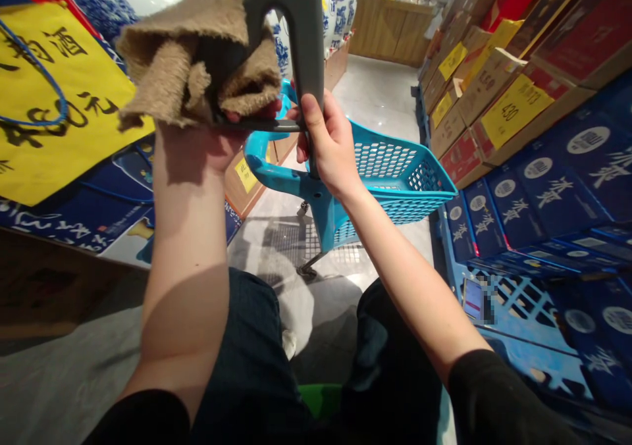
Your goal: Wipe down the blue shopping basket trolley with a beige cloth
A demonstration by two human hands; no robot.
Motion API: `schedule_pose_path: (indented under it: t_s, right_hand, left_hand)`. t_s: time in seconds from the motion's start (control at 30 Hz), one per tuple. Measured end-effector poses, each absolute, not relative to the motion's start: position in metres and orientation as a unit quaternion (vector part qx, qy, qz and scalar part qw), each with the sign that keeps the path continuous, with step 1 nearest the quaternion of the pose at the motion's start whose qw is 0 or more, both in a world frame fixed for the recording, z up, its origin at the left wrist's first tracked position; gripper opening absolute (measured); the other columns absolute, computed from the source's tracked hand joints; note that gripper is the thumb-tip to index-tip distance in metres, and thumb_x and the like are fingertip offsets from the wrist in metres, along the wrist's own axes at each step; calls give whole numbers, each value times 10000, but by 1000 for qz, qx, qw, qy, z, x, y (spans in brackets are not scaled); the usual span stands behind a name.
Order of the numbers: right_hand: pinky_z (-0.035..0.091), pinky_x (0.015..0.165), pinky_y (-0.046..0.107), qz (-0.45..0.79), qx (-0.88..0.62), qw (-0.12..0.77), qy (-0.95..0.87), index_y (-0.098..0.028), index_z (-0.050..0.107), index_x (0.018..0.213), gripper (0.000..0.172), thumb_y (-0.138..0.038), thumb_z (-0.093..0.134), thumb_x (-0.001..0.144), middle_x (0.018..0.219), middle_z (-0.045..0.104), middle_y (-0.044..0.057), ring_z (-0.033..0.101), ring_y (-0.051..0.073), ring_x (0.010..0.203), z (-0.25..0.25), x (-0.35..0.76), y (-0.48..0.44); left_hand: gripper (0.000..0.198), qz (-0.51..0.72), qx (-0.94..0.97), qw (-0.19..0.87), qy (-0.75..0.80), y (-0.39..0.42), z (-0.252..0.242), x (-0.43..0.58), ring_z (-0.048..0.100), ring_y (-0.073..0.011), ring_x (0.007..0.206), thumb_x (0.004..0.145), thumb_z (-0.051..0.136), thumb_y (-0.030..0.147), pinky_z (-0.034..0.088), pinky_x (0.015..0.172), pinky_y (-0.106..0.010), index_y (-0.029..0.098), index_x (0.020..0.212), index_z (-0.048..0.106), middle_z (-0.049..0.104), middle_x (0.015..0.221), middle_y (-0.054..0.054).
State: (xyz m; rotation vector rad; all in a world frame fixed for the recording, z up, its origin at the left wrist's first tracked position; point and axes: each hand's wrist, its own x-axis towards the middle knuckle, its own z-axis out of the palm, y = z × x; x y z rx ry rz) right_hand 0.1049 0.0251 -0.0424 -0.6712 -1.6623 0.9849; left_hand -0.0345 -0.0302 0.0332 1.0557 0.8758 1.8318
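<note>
While the right hand [328,145] clenches the upright of a grey plastic handle [309,43], the left hand [205,147], palm up, grasps a bunched burlap cloth [168,70] against the handle's lower bar. Teal mesh shopping basket [390,168], on castors, joined to the handle, at 3 o'clock from it. Floor: polished pale tile [378,96], 12 o'clock. Cardboard cartons [486,86] with yellow price cards, 2 o'clock; blue boxes [548,195], 3 o'clock; yellow sign [54,96], 10 o'clock; wooden worktop [390,27], 12 o'clock.
</note>
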Motion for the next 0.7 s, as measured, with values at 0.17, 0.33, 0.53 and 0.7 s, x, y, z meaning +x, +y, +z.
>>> schedule_pose_path:
  t_s: [0.17, 0.33, 0.53, 0.7]
  right_hand:
    - [669, 689, 278, 411, -275, 518, -698, -423, 563, 1419, 904, -1011, 265, 800, 1281, 709, 25, 794, 171, 958, -42, 106, 28]
    - [656, 671, 267, 400, -262, 511, -714, -408, 530, 1455, 902, -988, 214, 840, 1296, 704, 33, 792, 153, 910, -44, 106, 28]
    - [643, 669, 239, 405, -244, 515, -715, -364, 497, 1470, 885, -949, 190, 881, 1303, 698, 43, 778, 125, 874, -48, 104, 34]
    - [625, 648, 227, 395, -228, 503, -734, -375, 471, 1499, 905, -947, 132, 884, 1306, 689, 47, 770, 115, 858, -52, 104, 36]
  left_hand:
    - [349, 818, 365, 299, 330, -4, 33, -41, 667, -93, 1298, 1137, 195, 88, 499, 1176, -252, 201, 1078, 519, 666, 1304, -38]
    - [503, 829, 409, -174, 338, 26, 4, -60, 693, -206, 1241, 957, 644, 556, 432, 1215, -330, 124, 1183, 519, 648, 1254, -122]
    - [896, 762, 543, -166, 313, 24, 7, -70, 694, -260, 1248, 773, 619, 850, 391, 1230, -472, 40, 1156, 639, 661, 1061, -29]
    - [202, 753, 485, 358, 264, -22, 40, -29, 772, -123, 928, 1099, 490, 213, 631, 858, -246, 162, 1110, 685, 755, 962, 22]
